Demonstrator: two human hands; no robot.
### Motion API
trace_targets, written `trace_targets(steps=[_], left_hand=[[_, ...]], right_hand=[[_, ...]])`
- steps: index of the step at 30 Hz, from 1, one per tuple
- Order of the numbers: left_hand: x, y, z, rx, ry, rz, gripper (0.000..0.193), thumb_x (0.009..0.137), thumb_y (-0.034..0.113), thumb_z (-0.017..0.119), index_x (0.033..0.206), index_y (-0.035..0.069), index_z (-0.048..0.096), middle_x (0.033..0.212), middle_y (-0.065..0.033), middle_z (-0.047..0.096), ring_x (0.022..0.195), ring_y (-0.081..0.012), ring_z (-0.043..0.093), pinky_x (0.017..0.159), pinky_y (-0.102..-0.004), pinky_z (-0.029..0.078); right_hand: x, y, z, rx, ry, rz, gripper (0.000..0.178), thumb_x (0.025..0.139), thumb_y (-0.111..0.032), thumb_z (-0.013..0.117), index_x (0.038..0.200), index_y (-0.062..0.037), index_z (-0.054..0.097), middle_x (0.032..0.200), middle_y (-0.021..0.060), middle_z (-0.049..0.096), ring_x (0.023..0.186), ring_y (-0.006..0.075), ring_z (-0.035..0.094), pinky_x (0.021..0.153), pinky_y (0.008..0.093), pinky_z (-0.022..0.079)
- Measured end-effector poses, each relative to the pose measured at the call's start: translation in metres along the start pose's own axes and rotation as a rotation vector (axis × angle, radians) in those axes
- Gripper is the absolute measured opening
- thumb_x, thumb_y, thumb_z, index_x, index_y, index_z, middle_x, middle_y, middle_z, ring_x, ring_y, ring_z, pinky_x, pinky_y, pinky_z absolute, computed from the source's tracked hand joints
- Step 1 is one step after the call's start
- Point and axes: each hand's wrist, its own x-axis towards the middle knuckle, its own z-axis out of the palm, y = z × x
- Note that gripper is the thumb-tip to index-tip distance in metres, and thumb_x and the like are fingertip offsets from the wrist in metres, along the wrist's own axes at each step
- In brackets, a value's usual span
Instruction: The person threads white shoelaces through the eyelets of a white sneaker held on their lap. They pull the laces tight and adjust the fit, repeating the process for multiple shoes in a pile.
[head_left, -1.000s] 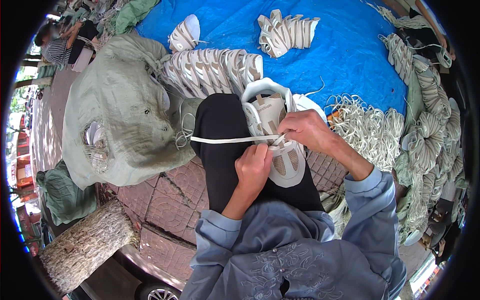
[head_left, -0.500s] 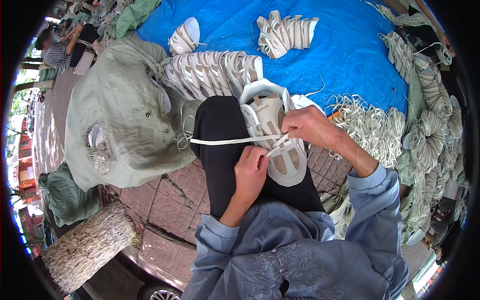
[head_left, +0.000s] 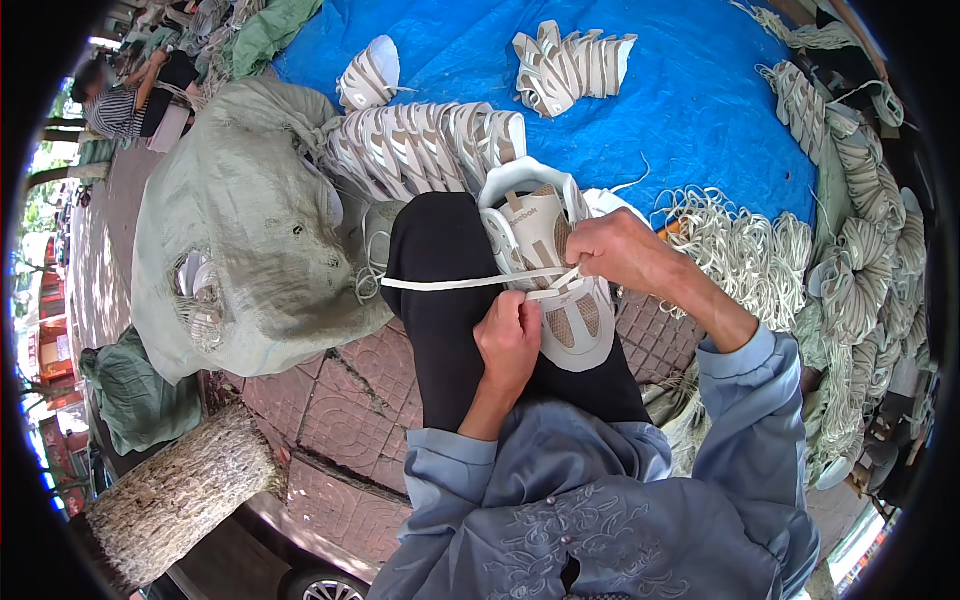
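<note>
A white and beige sneaker upper (head_left: 574, 335) rests on my lap, toe toward me, with mesh panels on its front. My right hand (head_left: 618, 247) is closed at its right edge, pinching a white shoelace where it meets the eyelets. Lower and to the left, my left hand (head_left: 509, 338) is closed beside the toe, its curled fingers at the short stretch of lace that crosses the upper. Another length of the flat white shoelace (head_left: 440, 286) runs left from the upper across my black-trousered knee (head_left: 437, 235). The fingertips partly hide the lace ends.
Stacked shoe uppers (head_left: 425, 145) and a smaller stack (head_left: 572, 68) lie on a blue tarp (head_left: 690, 90). A heap of white laces (head_left: 745, 250) lies to the right, beyond it tied bundles of uppers (head_left: 862, 250). A bulging sack (head_left: 240, 220) and a tree trunk (head_left: 185, 490) stand left.
My left hand has shifted slightly right and downward, closer to the toe, with the fingers more curled. My right hand has barely moved at the shoe's right edge.
</note>
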Motion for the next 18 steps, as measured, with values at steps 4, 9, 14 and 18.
trace_targets(steps=[4,9,14,18], left_hand=[[-0.001,0.002,-0.003,0.082,-0.094,0.035,0.012,0.072,0.000,0.058,0.072,0.002,0.047,0.061,-0.0122,0.051,0.051,-0.0284,0.053,0.046,-0.0367,0.044],[0.001,0.009,-0.005,0.124,-0.201,0.024,0.013,0.076,0.006,0.056,0.070,0.003,0.046,0.061,-0.0131,0.052,0.053,-0.0298,0.054,0.045,-0.0383,0.044],[0.004,0.013,-0.013,0.118,-0.280,-0.082,0.007,0.077,0.005,0.055,0.074,0.003,0.049,0.064,-0.0128,0.052,0.055,-0.0297,0.055,0.047,-0.0374,0.045],[0.012,0.014,-0.021,0.129,-0.171,0.154,0.017,0.071,-0.001,0.056,0.088,0.001,0.053,0.081,-0.0118,0.055,0.066,-0.0269,0.057,0.055,-0.0342,0.048]], right_hand=[[-0.001,-0.002,-0.009,-0.027,-0.039,-0.033,0.012,0.059,-0.002,0.060,0.071,-0.0041,0.059,0.066,0.0098,0.057,0.063,0.0270,0.057,0.056,0.0342,0.045],[0.004,0.006,-0.034,-0.182,0.013,-0.070,0.011,0.059,0.000,0.060,0.069,-0.0037,0.060,0.065,0.0107,0.058,0.061,0.0252,0.058,0.054,0.0329,0.045],[0.012,0.019,-0.049,-0.117,-0.077,0.047,0.015,0.059,0.002,0.061,0.073,-0.0019,0.062,0.068,0.0097,0.060,0.060,0.0207,0.059,0.054,0.0305,0.045],[0.017,0.018,-0.042,-0.190,-0.110,-0.025,0.011,0.061,0.001,0.059,0.071,-0.0029,0.061,0.070,0.0113,0.060,0.064,0.0252,0.059,0.056,0.0340,0.045]])
